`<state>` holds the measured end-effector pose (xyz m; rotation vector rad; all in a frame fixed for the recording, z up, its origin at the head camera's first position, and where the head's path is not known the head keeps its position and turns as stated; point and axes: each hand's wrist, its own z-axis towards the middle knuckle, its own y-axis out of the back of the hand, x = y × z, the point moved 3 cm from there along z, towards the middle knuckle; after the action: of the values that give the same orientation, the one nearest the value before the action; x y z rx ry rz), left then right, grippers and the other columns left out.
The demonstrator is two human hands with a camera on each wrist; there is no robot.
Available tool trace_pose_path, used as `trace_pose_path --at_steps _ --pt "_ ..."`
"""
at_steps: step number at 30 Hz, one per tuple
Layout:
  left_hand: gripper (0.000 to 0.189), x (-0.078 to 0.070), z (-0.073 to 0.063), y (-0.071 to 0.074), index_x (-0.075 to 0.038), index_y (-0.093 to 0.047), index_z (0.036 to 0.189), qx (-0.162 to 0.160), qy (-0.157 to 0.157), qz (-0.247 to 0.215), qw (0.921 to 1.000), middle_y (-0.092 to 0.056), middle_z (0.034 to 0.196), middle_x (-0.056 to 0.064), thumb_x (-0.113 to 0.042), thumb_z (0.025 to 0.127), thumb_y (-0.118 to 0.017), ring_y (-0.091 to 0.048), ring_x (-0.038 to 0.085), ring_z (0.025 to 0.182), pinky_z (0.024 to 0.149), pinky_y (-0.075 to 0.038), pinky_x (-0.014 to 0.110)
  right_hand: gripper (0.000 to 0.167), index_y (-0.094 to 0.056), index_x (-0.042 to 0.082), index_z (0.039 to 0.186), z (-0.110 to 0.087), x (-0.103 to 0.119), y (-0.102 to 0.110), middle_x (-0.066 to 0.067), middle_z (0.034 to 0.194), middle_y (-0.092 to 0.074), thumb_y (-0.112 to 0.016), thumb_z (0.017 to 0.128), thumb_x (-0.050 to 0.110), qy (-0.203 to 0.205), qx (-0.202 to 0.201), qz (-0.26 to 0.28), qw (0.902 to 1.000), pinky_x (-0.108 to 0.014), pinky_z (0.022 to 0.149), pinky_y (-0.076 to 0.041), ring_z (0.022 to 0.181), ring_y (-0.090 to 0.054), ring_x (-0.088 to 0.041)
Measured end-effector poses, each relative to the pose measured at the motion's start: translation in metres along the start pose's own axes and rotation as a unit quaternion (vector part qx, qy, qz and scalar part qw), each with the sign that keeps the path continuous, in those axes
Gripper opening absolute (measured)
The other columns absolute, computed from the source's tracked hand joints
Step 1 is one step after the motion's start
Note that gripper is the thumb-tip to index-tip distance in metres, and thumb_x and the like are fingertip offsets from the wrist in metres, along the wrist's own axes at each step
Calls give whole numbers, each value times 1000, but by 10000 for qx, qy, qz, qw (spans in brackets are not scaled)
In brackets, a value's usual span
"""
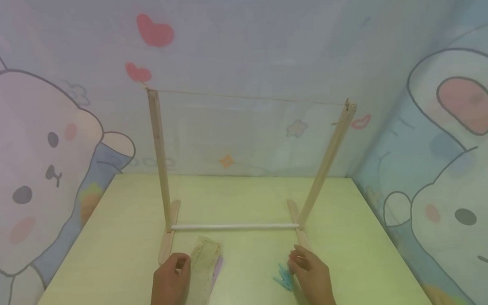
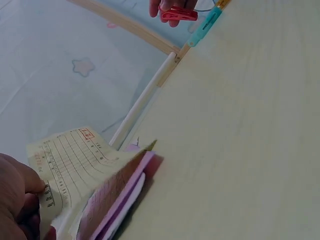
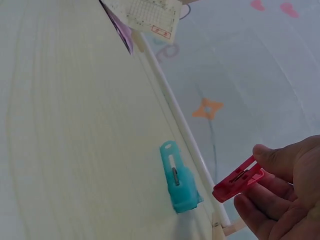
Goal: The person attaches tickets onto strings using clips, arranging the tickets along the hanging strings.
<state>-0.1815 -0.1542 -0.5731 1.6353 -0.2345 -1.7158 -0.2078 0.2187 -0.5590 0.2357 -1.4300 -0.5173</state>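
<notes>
My left hand (image 1: 171, 280) pinches the left edge of a printed paper slip (image 1: 202, 274), its ruled lines and red stamp box (image 2: 86, 133) clear in the left wrist view. Under that slip lie purple papers (image 1: 217, 266), with a white edge (image 2: 130, 205) among them. Thumb and fingers of my right hand (image 1: 313, 278) hold a red clothespin (image 3: 237, 181). Beside this hand, on the table, is a small pile of teal clothespins (image 1: 284, 278); one teal clothespin (image 3: 179, 182) shows large in the right wrist view.
A wooden frame stands behind my hands, with a left post (image 1: 159, 158) and a right post (image 1: 328, 160). Between the post tops runs a thin string (image 1: 246, 97). A white rod (image 1: 233, 226) joins their feet low over the pale table (image 1: 250, 197). Cartoon-printed sheets (image 1: 247, 45) surround it.
</notes>
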Motion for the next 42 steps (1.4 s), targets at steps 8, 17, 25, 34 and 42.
trace_pose_path --at_steps 8,17,25,34,42 --pt "15 -2 6 1 -18 -76 111 317 563 -636 9959 -77 101 -3 -21 97 -73 -65 14 86 72 -51 29 43 -72 12 126 9 27 15 7 108 -77 -83 85 4 969 107 -430 9943 -33 86 -58 97 -72 -12" --pt "17 -42 41 32 -12 -74 112 9 181 -1086 9939 -77 108 4 -24 101 -69 -70 21 96 75 -55 23 43 -68 4 127 48 108 32 -9 105 -75 -78 87 -7 3356 993 477 9355 -30 83 -60 93 -76 -25" --pt "28 -111 97 81 -6 -74 113 -583 -591 -2357 9683 -75 108 6 -31 102 -69 -67 15 97 79 -53 17 36 -71 4 125 89 219 42 -8 110 -75 -75 91 -5 3828 1821 334 9051 -29 89 -58 104 -74 -23" --pt "26 -182 136 107 -2 -73 109 -791 -887 -3529 9281 -72 103 4 -26 99 -74 -65 17 99 87 -52 26 28 -77 8 112 118 329 54 -2 107 -76 -84 85 3 4520 922 -539 8856 -33 83 -57 92 -72 -16" --pt "25 -216 152 117 -3 -74 110 -923 -1110 -3805 9134 -72 103 6 -25 98 -75 -64 17 96 84 -54 26 19 -82 11 104 148 401 45 2 94 -76 -85 86 9 4269 308 -373 9030 -26 71 -43 81 -66 -8"
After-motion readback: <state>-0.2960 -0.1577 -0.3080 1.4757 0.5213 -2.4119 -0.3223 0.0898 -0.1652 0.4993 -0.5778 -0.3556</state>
